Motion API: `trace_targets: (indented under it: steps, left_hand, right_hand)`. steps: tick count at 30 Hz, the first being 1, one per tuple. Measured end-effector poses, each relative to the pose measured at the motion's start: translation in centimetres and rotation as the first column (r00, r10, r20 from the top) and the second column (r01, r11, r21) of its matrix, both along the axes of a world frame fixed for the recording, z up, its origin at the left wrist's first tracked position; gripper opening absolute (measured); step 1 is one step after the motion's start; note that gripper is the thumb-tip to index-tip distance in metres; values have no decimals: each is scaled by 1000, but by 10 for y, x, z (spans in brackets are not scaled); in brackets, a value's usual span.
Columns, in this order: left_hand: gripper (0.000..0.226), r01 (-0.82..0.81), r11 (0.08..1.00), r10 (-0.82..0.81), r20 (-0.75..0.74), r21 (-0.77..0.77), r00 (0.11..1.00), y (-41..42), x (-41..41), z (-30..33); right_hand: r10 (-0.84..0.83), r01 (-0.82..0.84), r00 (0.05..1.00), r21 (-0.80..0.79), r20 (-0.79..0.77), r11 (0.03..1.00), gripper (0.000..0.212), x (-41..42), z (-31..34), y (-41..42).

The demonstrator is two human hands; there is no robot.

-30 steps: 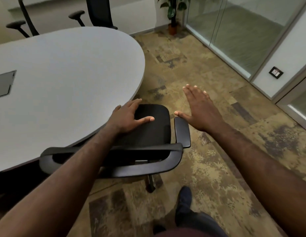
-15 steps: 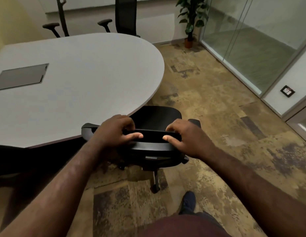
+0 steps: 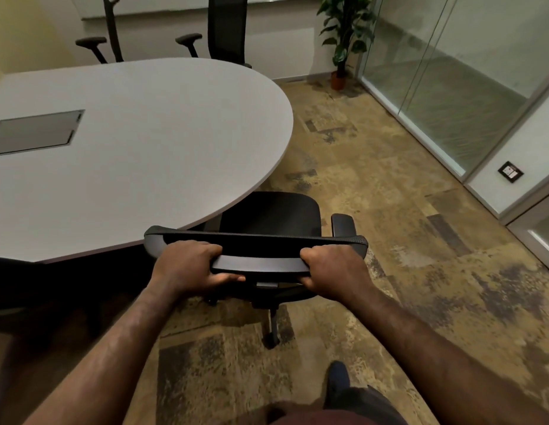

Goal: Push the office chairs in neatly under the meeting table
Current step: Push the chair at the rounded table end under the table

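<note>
Head view: both hands grip the top of the backrest of a black chair that stands at the rounded end of the table. The left hand curls round the left part of the top rail, fingers over the far side and thumb stretched beneath it along the near edge. The right hand wraps the right part of the rail in the same way, knuckles up, fingers tucked under. Between the two hands a bare stretch of the rail shows.

The chair faces the table. Its seat lies partly beneath the table's edge on the left side, while the right half of the seat and the right armrest stand clear of the tabletop, out over the carpet. The left end of the backrest overlaps the table edge from this angle; whether it touches cannot be told. Below the seat a base leg with a caster rests on the carpet.

The table is pale grey with a dark rectangular hatch set in its top at the left. At the far side two more chairs stand close to the table, armrests visible above its edge. A potted plant sits in the far corner beside a glass wall. A wall plate is fixed low on the right wall. The person's shoe shows on the carpet near the bottom.
</note>
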State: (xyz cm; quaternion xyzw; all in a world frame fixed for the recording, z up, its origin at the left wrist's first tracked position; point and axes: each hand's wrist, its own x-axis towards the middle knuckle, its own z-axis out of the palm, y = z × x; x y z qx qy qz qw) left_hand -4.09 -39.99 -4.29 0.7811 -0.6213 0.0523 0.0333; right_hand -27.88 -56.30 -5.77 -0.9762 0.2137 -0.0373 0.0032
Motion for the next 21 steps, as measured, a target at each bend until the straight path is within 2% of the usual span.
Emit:
trace_targets:
  steps: [6,13,21]
  left_hand:
    - [65,-58,995,58,5,-77,998,-16,-46,-7]
    - [66,-189,975,194,32,-117,980,-56,-103,-7]
    - [66,-386,909,394,19,-158,919,-103,-148,-4]
  right_hand:
    - [28,-33,997,-82,-72,996,36,-24,5,-43]
    - [140,-149,984,-80,-114,986,20,-40,5,-117]
    - [325,-332,940,-61,-101,941,27,-33,7,-193]
